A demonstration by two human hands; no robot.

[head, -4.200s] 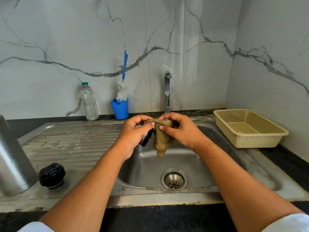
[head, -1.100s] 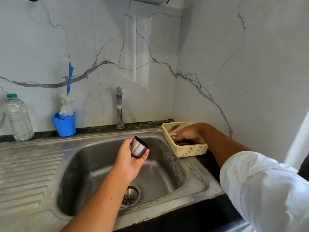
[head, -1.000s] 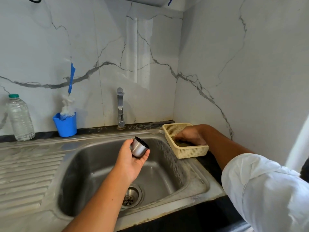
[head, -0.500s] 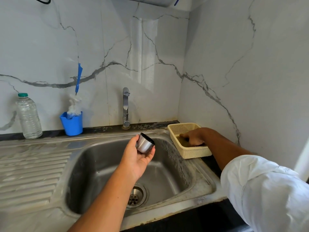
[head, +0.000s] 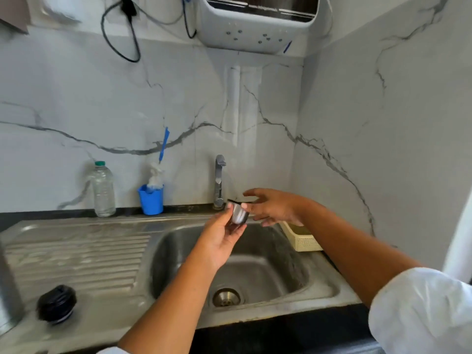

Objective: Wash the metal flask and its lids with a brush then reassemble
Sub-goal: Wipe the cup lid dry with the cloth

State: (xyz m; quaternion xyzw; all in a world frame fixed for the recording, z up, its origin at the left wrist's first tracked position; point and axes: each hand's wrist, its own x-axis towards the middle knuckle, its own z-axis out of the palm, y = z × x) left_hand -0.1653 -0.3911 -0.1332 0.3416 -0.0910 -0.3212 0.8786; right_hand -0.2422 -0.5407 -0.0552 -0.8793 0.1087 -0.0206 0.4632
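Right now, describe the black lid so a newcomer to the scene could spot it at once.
Find the ribbed draining board left of the sink basin. Near its front left corner sits the black lid. It is round, dark and ridged, unlike the shiny metal cup lid that the left hand holds over the basin.

I see the steel drainboard [head: 76, 251] carrying the black lid [head: 56, 304] front left, beside the metal flask [head: 6, 290]. A plastic bottle [head: 103, 190] and blue cup [head: 151, 200] stand on the dark ledge [head: 38, 215] behind, and a cream basket [head: 304, 242] sits right of the basin.
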